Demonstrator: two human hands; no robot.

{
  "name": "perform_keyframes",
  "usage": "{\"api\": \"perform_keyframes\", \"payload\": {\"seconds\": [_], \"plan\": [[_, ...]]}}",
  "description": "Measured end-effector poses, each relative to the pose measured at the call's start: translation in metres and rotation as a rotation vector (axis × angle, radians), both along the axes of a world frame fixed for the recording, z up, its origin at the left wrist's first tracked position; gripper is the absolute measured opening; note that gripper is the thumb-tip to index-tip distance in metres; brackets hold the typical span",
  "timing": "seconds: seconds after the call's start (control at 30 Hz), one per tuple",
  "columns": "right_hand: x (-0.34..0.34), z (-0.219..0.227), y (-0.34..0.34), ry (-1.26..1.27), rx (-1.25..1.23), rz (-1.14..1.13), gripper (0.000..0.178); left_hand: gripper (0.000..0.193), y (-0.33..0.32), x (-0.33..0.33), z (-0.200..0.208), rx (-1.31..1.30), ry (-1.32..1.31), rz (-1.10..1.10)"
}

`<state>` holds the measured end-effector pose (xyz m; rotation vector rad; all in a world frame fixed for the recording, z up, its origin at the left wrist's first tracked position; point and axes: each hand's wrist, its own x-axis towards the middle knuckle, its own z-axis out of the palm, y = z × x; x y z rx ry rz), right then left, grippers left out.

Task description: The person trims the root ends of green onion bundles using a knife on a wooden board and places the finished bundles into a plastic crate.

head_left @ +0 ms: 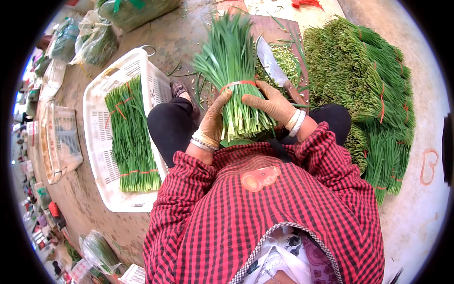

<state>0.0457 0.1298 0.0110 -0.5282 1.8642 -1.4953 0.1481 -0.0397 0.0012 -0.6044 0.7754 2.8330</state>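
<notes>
Between my two hands stands a bunch of garlic chives [239, 61], its leaf tips away from me and its pale cut ends toward my lap. An orange-red band circles its middle. My left hand [211, 122], in a tan glove, grips the left side just below the band. From the right my right hand [273, 105], gloved alike, presses against the stems with its thumb across the front. The fingers behind the bunch are hidden. Close beyond my right hand, a large knife [272, 61] with a wooden handle lies on a brown board [302, 61] among chopped stem ends [287, 61].
At my left, a white plastic crate [94, 142] holds banded chives [132, 142]. A tall pile of chive bunches [350, 71] rises at my right. Another crate [64, 137] and filled plastic bags [97, 42] stand farther left. Red ties [306, 4] lie at the far edge.
</notes>
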Motion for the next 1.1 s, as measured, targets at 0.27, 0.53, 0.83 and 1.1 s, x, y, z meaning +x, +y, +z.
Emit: {"api": "perform_keyframes", "payload": {"seconds": [0.27, 0.53, 0.83, 1.1], "plan": [[0.004, 0.027, 0.004, 0.258, 0.021, -0.028, 0.051, 0.043, -0.005, 0.002, -0.004, 0.118, 0.021, 0.055], [0.029, 0.055, -0.030, 0.729, 0.452, 0.160, 0.030, 0.035, -0.005, 0.001, 0.000, -0.122, 0.093, 0.223], [0.027, 0.056, -0.027, -0.157, 0.080, 0.181, 0.019, 0.039, -0.013, 0.004, 0.009, -0.130, 0.134, 0.276], [0.018, 0.033, 0.046, 0.576, 0.770, 0.837, 0.020, 0.037, -0.040, 0.004, 0.017, 0.160, 0.236, 0.299]]}}
